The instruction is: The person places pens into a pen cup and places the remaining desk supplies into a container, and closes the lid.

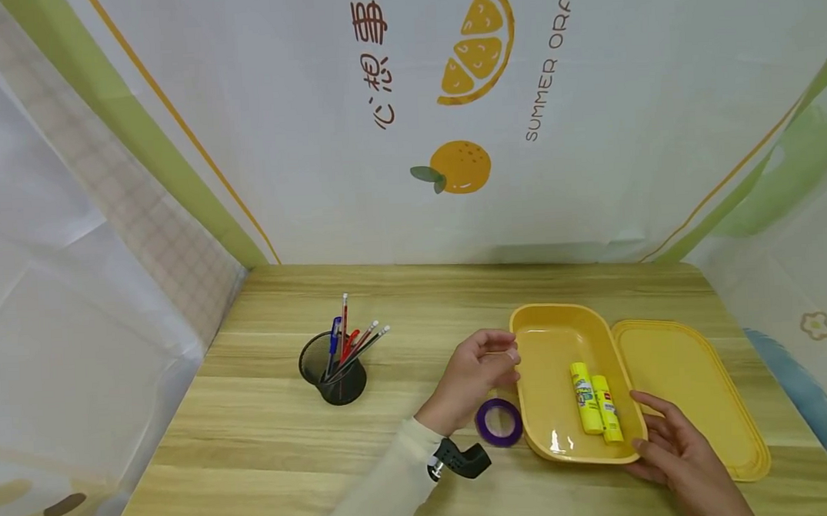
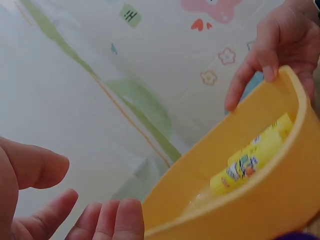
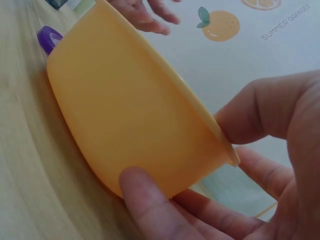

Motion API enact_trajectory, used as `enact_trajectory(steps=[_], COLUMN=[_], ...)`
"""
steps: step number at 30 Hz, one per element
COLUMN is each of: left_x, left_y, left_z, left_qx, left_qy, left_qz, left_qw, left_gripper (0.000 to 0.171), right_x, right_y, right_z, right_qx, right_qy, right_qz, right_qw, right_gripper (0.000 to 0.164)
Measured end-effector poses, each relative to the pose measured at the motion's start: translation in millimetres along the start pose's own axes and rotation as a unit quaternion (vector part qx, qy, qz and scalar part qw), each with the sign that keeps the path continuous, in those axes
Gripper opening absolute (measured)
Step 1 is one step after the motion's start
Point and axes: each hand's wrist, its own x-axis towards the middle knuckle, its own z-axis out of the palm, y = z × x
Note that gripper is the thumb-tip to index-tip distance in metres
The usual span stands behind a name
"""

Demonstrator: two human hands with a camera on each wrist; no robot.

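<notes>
A yellow plastic box (image 1: 547, 391) stands on the table with its top uncovered. Two yellow glue sticks (image 1: 586, 398) lie side by side inside it. My right hand (image 1: 685, 458) grips the box at its near right corner; in the right wrist view the thumb (image 3: 245, 117) is at the rim and other fingers lie against the outer wall. Beside the left rim is my left hand (image 1: 477, 374), its fingers loosely bent and the thumb apart, holding nothing. A purple tape roll (image 1: 499, 423) lies on the table below the left hand, close to the box.
To the right of the box lies its flat yellow lid (image 1: 697, 399), partly behind the right hand. A black mesh pen cup (image 1: 343, 384) with several pencils and pens stands on the left of the wooden table (image 1: 248, 434). A printed curtain (image 1: 297, 140) hangs behind.
</notes>
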Motion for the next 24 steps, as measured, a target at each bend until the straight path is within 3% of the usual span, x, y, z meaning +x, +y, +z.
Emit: enact_trajectory(steps=[11,19,24], left_x=[4.8,2.5,1.2], left_y=[-17.3,-21.7,-26.5], left_z=[-39.8,-53.4,-59.0], left_qx=[0.053,0.108,0.155], left_qy=[0.036,0.076,0.100], left_qz=[0.010,0.005,-0.007], left_qw=[0.9979,0.9912,0.9828], left_gripper=[0.049,0.056,0.056], right_x=[-0.7,-0.7,-1.0], right_y=[-1.7,-2.3,-5.8], right_z=[1.2,-0.6,-1.6], right_qx=[0.000,0.007,-0.026], right_qy=[0.004,-0.006,0.005], right_qz=[0.008,-0.002,0.024], right_qw=[1.000,1.000,0.999], right_gripper=[0.064,0.064,0.068])
